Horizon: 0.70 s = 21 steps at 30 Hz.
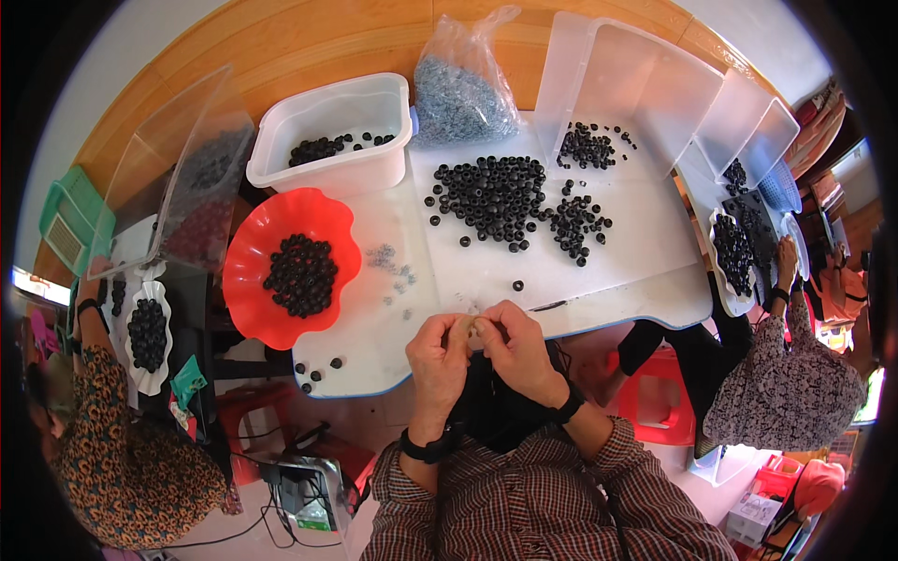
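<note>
Pieces (383,254), tiny and translucent grey, lie ahead-left, nearer our left hand (436,365); we pinch a small pale object (473,329), long axis unclear, between it and our right hand (516,357); ring-shaped black beads (488,192) lie ahead.

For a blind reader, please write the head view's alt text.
A person's left hand and right hand meet in a pinch at the near edge of a white table; anything between them is too small to identify. Beyond lie piles of black ring-shaped pieces; at left, a red scalloped bowl holds similar ones.
</note>
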Each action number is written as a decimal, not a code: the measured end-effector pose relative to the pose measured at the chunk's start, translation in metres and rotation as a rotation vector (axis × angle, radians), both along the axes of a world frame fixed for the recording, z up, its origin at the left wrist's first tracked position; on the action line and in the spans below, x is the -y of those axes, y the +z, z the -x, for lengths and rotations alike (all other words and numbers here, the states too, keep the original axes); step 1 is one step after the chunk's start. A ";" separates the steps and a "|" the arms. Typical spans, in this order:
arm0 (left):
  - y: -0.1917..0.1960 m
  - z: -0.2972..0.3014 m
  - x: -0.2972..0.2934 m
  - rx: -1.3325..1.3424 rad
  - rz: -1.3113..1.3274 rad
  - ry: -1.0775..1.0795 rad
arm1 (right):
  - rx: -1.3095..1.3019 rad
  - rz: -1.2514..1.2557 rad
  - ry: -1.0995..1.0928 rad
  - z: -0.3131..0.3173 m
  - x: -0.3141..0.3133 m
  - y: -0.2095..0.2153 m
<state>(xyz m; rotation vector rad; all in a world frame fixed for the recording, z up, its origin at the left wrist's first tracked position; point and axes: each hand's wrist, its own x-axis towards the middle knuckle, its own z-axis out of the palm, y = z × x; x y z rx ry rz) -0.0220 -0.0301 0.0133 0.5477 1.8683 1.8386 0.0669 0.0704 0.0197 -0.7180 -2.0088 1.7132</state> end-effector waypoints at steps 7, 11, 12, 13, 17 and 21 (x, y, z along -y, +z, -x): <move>0.002 0.006 -0.006 0.191 -0.052 -0.029 | -0.137 -0.389 -0.057 0.009 -0.014 -0.001; -0.004 0.010 -0.006 0.342 -0.211 -0.041 | -0.097 -0.109 -0.053 0.009 -0.020 -0.005; -0.006 0.011 -0.004 0.341 -0.210 -0.038 | -0.098 -0.107 -0.051 0.010 -0.020 -0.005; -0.008 0.012 -0.004 0.372 -0.239 -0.055 | -0.112 -0.167 -0.072 0.011 -0.021 -0.005; -0.012 0.013 -0.005 0.394 -0.268 -0.053 | -0.132 -0.483 -0.156 0.017 -0.026 -0.003; -0.009 0.013 -0.004 0.373 -0.242 -0.027 | -0.063 -0.563 -0.177 0.018 -0.028 -0.007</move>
